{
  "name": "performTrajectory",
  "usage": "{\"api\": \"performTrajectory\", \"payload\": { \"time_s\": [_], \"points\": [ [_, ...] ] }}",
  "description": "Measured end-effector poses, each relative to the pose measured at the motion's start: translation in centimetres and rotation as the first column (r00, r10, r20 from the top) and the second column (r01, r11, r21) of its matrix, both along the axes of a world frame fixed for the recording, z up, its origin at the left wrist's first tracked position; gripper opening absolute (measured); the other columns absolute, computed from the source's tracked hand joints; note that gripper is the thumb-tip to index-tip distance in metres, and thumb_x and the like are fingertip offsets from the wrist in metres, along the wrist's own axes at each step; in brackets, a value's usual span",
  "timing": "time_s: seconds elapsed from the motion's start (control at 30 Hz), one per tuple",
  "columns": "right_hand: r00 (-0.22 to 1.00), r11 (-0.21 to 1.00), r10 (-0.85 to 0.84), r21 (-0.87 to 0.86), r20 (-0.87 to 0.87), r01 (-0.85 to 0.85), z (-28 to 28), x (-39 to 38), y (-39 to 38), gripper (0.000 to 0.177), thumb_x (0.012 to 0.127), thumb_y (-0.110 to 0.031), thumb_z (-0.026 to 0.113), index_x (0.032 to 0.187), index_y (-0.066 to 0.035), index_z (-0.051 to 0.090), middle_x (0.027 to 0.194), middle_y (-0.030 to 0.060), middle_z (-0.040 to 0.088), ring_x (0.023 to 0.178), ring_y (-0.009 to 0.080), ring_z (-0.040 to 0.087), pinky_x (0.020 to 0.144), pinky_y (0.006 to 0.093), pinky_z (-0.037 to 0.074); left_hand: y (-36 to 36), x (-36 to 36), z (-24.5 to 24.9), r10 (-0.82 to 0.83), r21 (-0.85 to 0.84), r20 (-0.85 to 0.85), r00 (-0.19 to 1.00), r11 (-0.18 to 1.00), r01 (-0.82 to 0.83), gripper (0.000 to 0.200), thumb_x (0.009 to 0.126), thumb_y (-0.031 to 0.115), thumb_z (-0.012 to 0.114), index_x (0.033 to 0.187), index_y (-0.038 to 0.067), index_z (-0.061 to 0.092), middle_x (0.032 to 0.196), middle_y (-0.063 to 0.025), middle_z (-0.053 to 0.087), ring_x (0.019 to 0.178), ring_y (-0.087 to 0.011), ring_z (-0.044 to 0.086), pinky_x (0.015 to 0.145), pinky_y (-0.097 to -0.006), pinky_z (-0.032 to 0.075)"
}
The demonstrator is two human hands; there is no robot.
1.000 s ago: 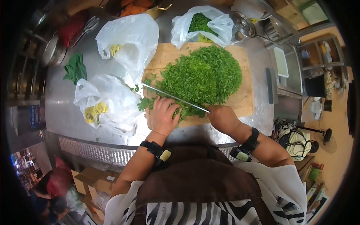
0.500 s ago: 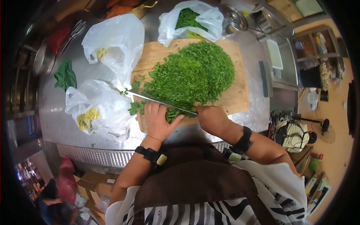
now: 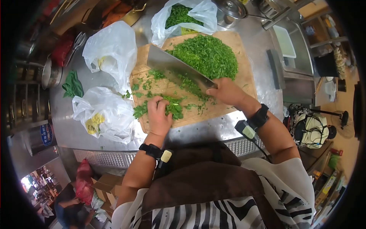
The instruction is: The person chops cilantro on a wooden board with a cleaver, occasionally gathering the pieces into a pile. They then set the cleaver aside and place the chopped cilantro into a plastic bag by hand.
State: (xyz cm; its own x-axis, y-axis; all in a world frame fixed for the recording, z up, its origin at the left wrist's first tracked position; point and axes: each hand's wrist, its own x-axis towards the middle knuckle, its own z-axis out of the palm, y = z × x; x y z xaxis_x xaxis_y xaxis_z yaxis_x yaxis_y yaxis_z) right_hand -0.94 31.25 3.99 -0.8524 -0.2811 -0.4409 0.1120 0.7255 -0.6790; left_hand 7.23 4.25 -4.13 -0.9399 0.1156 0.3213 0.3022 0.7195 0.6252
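A steel counter (image 3: 262,76), sink (image 3: 304,57) and lidded pot (image 3: 226,20) show a kitchen.

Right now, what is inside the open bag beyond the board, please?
Green leaves show in the opening of the white bag; whatever lies beneath them is covered.

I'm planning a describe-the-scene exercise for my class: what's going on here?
A person is working on leafy greens at a wooden board. Their right grip holds a large knife, its broad blade in front of the big chopped pile; whether it touches the board is hard to tell. The left grip rests at a small leafy bunch near the board's front edge. Loose bits lie scattered on the board.
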Motion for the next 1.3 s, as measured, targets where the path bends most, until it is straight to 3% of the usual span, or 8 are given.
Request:
{"api": "performTrajectory", "payload": {
  "time_s": [0.27,0.63,0.73,0.83,0.87,0.97,1.1,1.3],
  "points": [
    [0.937,0.924,-0.177,-0.277,0.300,0.264,1.0,-0.6,2.4,0.022,0.091,-0.019,0.068,0.088,0.002,0.065,0.059,0.0053,0.057,0.045,0.0121,0.051,0.045,0.0301,0.040,-0.6,-3.3,-0.7,-0.145,-0.188,-0.128,0.981,0.975,0.119,0.041,0.060,-0.010,0.066,0.098,0.006,0.059,0.115,-0.0162,0.050,0.114,-0.0422,0.050,0.093,-0.0490,0.047],
    [0.665,0.498,-0.370,-0.466,0.649,0.731,-3.8,3.1,10.0,0.028,0.092,-0.026,0.068,0.084,-0.002,0.058,0.060,0.0019,0.054,0.043,0.0123,0.049,0.042,0.0273,0.041,0.0,-0.8,1.1,-0.085,-0.096,-0.033,0.996,0.992,0.081,0.034,0.078,0.009,0.075,0.108,0.002,0.061,0.111,-0.0149,0.056,0.109,-0.0404,0.054,0.098,-0.0470,0.044],
    [0.701,0.590,-0.472,-0.399,0.535,0.702,-4.6,3.1,9.3,0.034,0.094,-0.032,0.066,0.088,0.001,0.059,0.061,0.0021,0.053,0.042,0.0133,0.050,0.042,0.0291,0.041,-0.1,-1.4,1.2,0.030,-0.069,-0.004,1.000,0.997,-0.030,0.026,0.079,0.012,0.077,0.098,0.003,0.062,0.100,-0.0123,0.060,0.102,-0.0340,0.059,0.101,-0.0473,0.044],
    [0.849,0.837,-0.518,0.139,-0.108,0.529,-4.6,3.4,7.7,0.036,0.089,-0.033,0.070,0.096,0.000,0.058,0.071,0.0108,0.058,0.064,0.0304,0.060,0.063,0.0443,0.050,-0.4,-2.1,2.1,0.114,-0.052,0.034,0.993,0.992,-0.112,0.019,0.077,0.010,0.077,0.086,0.006,0.060,0.095,-0.0097,0.062,0.098,-0.0293,0.060,0.104,-0.0489,0.042],
    [0.846,0.834,-0.523,0.141,-0.108,0.533,-4.7,3.9,7.5,0.036,0.089,-0.033,0.070,0.096,0.000,0.058,0.071,0.0108,0.058,0.064,0.0304,0.060,0.063,0.0443,0.050,-0.7,-2.3,2.3,0.065,-0.065,0.019,0.998,0.996,-0.063,0.019,0.077,0.010,0.077,0.083,0.007,0.059,0.094,-0.0086,0.063,0.096,-0.0283,0.061,0.106,-0.0497,0.041],
    [0.619,0.793,0.065,0.417,-0.783,0.444,-2.9,5.2,4.2,0.035,0.081,-0.024,0.073,0.105,-0.003,0.057,0.100,0.0168,0.058,0.093,0.0348,0.058,0.082,0.0470,0.047,-0.8,-2.6,2.3,0.006,-0.072,-0.006,1.000,0.997,-0.006,0.020,0.076,0.010,0.078,0.081,0.009,0.059,0.093,-0.0067,0.063,0.094,-0.0274,0.061,0.109,-0.0517,0.038],
    [0.778,0.973,0.025,0.193,-0.627,0.124,-2.7,7.4,-1.6,0.038,0.081,-0.022,0.074,0.107,-0.002,0.055,0.103,0.0172,0.057,0.099,0.0364,0.056,0.082,0.0454,0.049,-1.1,-2.3,2.4,-0.016,-0.072,-0.004,1.000,0.997,0.016,0.019,0.075,0.010,0.077,0.082,0.009,0.060,0.096,-0.0053,0.062,0.096,-0.0259,0.061,0.110,-0.0551,0.035],
    [0.810,0.987,0.010,0.137,-0.586,0.087,-6.5,7.2,-5.4,0.025,0.086,-0.013,0.066,0.105,-0.001,0.054,0.096,0.0179,0.057,0.094,0.0380,0.061,0.081,0.0471,0.052,-1.9,-2.8,2.3,-0.097,-0.086,-0.033,0.995,0.992,0.094,0.018,0.073,0.011,0.077,0.081,0.010,0.061,0.099,-0.0061,0.059,0.108,-0.0285,0.055,0.113,-0.0566,0.029]
  ]
}}
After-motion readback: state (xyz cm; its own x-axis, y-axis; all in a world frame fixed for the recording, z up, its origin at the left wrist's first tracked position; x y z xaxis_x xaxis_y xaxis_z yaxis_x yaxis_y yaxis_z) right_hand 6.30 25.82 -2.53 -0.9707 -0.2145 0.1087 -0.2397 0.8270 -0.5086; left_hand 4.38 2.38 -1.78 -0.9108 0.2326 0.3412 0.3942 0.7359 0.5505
